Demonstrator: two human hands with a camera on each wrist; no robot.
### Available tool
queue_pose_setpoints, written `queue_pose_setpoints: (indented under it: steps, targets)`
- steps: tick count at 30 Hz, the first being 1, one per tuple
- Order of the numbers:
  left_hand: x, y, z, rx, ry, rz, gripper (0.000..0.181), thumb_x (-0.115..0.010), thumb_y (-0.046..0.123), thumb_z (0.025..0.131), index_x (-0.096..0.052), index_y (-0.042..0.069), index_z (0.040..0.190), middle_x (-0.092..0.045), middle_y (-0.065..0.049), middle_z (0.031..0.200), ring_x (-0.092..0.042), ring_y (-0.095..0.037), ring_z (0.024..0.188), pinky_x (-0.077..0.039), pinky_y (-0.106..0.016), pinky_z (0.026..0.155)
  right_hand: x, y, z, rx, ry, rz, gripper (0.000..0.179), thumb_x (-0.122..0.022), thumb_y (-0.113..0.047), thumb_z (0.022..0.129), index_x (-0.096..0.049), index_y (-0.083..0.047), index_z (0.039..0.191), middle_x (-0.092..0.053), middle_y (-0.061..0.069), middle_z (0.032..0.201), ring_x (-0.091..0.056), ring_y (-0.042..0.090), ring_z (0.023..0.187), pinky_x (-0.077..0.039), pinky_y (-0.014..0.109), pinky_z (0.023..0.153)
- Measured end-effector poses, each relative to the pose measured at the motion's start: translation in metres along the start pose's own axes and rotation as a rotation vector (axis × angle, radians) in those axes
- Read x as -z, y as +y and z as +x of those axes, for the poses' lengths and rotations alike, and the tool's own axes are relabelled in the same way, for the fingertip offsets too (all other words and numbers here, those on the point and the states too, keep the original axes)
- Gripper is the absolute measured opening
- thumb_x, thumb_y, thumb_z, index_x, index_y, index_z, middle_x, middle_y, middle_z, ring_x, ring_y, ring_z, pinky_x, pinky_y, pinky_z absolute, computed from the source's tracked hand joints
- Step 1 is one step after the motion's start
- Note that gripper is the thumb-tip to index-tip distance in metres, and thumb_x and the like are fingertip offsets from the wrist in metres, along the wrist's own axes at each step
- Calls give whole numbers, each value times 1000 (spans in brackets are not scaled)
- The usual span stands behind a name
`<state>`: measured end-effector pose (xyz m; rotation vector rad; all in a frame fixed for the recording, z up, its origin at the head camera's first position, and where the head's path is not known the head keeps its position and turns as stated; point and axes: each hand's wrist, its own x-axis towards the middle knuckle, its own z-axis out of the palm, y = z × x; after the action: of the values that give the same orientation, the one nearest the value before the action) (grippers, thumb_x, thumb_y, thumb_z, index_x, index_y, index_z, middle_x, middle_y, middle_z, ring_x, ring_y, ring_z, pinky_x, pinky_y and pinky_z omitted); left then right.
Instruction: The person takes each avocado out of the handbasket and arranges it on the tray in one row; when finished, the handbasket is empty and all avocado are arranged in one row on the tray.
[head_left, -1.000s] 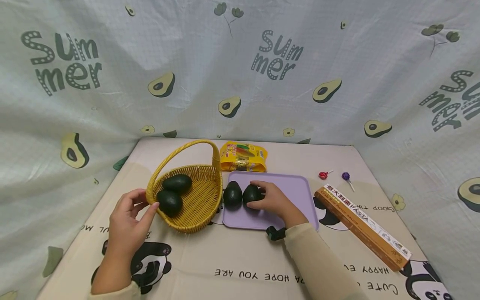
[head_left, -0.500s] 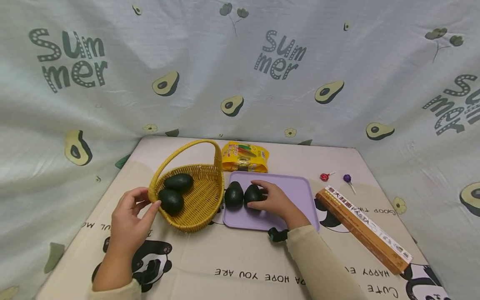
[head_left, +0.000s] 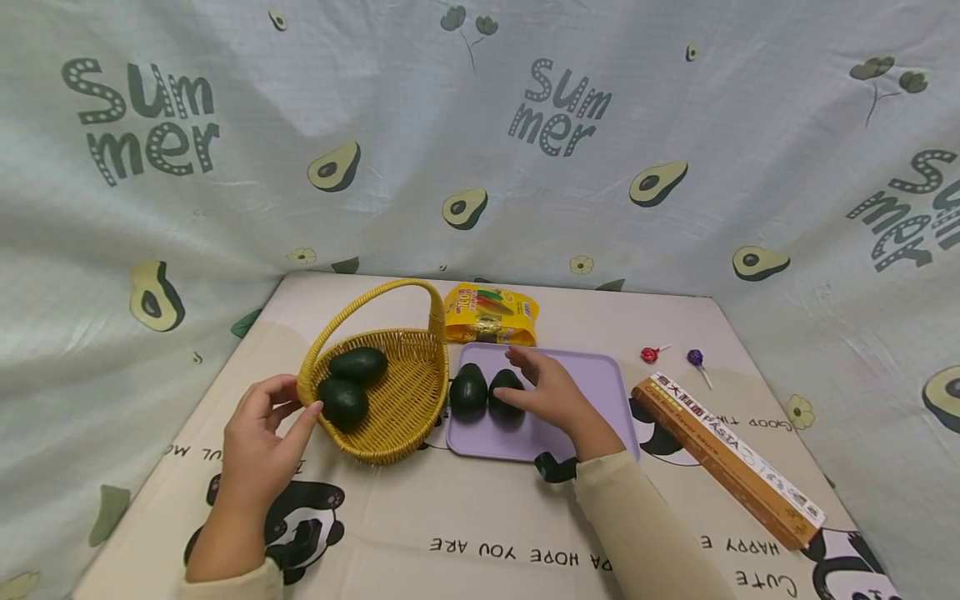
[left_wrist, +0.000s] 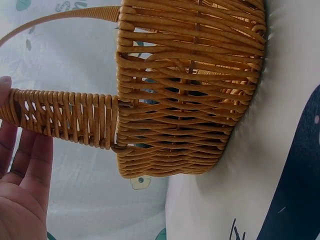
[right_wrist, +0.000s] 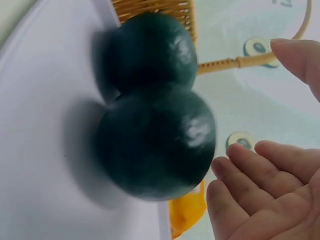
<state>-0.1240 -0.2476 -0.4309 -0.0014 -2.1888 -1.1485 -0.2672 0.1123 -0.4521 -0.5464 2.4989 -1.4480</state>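
My left hand (head_left: 262, 433) pinches the handle of a yellow wicker basket (head_left: 405, 400); the left wrist view shows thumb and fingers on either side of the woven handle (left_wrist: 65, 117). Two dark green avocados (head_left: 358, 365) lie in the basket's left half. On a lilac tray (head_left: 577, 392) two more stand side by side, a left avocado (head_left: 468, 390) and a right avocado (head_left: 506, 408). My right hand (head_left: 551, 396) hovers at the right one with fingers spread. In the right wrist view the fingers (right_wrist: 265, 185) are straight and apart from the nearer avocado (right_wrist: 157, 145).
A yellow snack bag (head_left: 491, 312) lies behind the tray. Right of the tray are a red lollipop (head_left: 650, 355), a purple lollipop (head_left: 696, 358) and a long pasta box (head_left: 727, 458) set diagonally. A printed cloth curtain (head_left: 480, 150) rises behind the table.
My right hand has let go of the right avocado, its fingers spreading and lifting off; the avocado stays on the tray. The left hand and basket hold still while the head view shifts slightly.
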Motion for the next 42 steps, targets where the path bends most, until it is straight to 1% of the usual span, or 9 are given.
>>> queue_pose_setpoints:
  steps: [5,10,14,16,22,26,32,37,42]
  targets:
    - [1,0,0,0,3,-2,47,-78,-10,84,-57,-6,126,-60,-13,116,-56,8,107,-45,-2,97,1,-13,1,38,-3,26,81,-84,-32,85,-46,-7,152,-54,10,152,-47,29,145,-37,43,123]
    - [2,0,1,4,2,1,48,-79,-9,83,-58,-5,126,-61,-12,117,-56,8,106,-44,-1,97,-1,-26,2,71,-19,29,84,-85,-32,85,-45,-3,152,-54,14,152,-48,28,144,-37,44,123]
    - [3,0,2,-2,5,0,50,-81,-10,80,-58,-6,125,-61,-12,117,-56,8,105,-44,0,97,-4,-36,4,89,-44,-2,83,-85,-34,85,-46,-5,152,-54,12,152,-49,28,143,-38,44,123]
    - [2,-1,3,-3,4,2,52,-82,-10,79,-58,-6,125,-61,-13,117,-55,8,105,-44,0,96,-5,-41,6,92,-50,-18,80,-85,-33,85,-48,-8,151,-56,9,151,-50,26,142,-39,43,122]
    - [2,0,4,23,-9,18,52,-83,-9,79,-59,-5,125,-61,-12,116,-56,10,105,-45,-1,95,-9,-54,10,125,-68,-25,76,-85,-31,85,-50,-12,151,-57,7,149,-51,24,142,-39,42,122]
    - [2,2,5,45,-17,37,51,-84,-7,79,-60,-3,124,-61,-11,114,-55,10,104,-45,0,93,-12,-59,15,168,-97,-29,77,-84,-31,86,-49,-11,151,-56,5,150,-50,23,142,-39,39,122]
    - [4,4,5,66,-34,60,51,-85,-4,80,-60,-2,124,-62,-11,115,-53,8,104,-46,1,90,-19,-65,23,226,-119,-26,73,-84,-28,87,-51,-9,149,-56,11,150,-50,25,142,-39,42,122]
    - [4,3,4,86,-42,52,50,-84,-4,80,-60,-2,124,-61,-12,116,-53,10,104,-46,1,90,-26,-69,27,246,-144,-40,70,-83,-26,88,-52,-8,148,-54,14,151,-51,23,141,-38,42,122]
    - [3,3,3,81,-44,48,50,-84,-6,79,-60,-4,123,-62,-12,115,-53,10,103,-46,0,90,-29,-77,31,241,-183,-45,71,-83,-28,88,-52,-5,148,-54,14,152,-50,23,141,-39,41,122]
